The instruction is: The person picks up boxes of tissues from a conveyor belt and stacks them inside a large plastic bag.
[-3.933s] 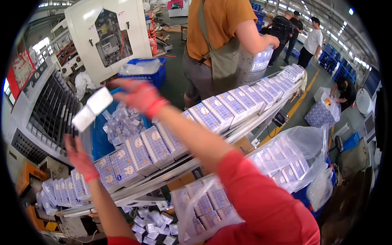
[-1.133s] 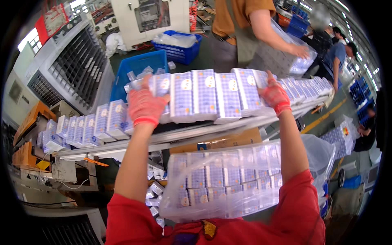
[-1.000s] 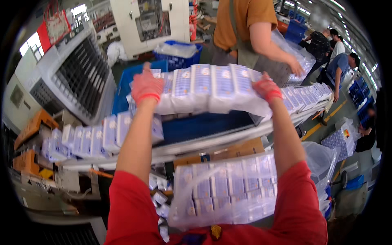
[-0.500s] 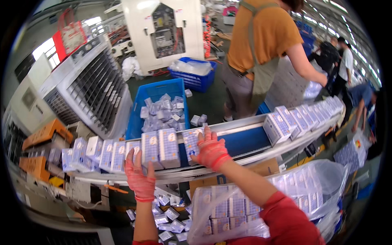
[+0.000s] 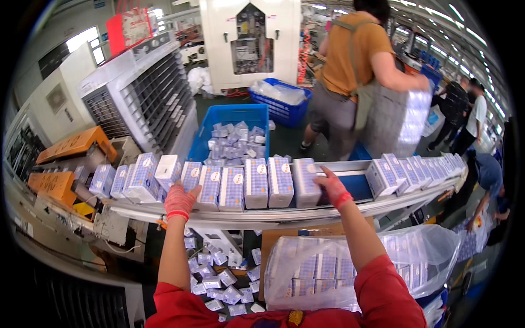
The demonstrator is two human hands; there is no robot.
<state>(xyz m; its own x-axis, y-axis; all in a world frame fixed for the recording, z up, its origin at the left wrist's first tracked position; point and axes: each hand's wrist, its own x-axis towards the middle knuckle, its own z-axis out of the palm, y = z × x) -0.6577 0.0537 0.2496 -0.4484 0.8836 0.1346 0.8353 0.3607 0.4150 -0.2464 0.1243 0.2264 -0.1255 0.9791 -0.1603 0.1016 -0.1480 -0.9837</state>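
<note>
Blue-and-white packs stand in a row along the conveyor in front of me. My right hand, in a reddish see-through glove, has its fingers stretched out against the right side of a slightly blurred pack. At the row's left part, my left hand, gloved alike, is open, thumb and fingers apart, against the near side of a pack. Between my hands stand several upright packs, among them one pack with a narrow gap to its left. Neither hand is wrapped round a pack.
More packs stand farther right on the conveyor. A plastic-wrapped bundle lies below my right arm, and loose small packs lie beneath the conveyor. Beyond are a blue crate of packs and a person beside a large wrapped stack.
My right hand has moved right along the conveyor, with several packs now farther right and the bare stretch of belt shorter. My left hand stays by the packs; the view has shifted.
</note>
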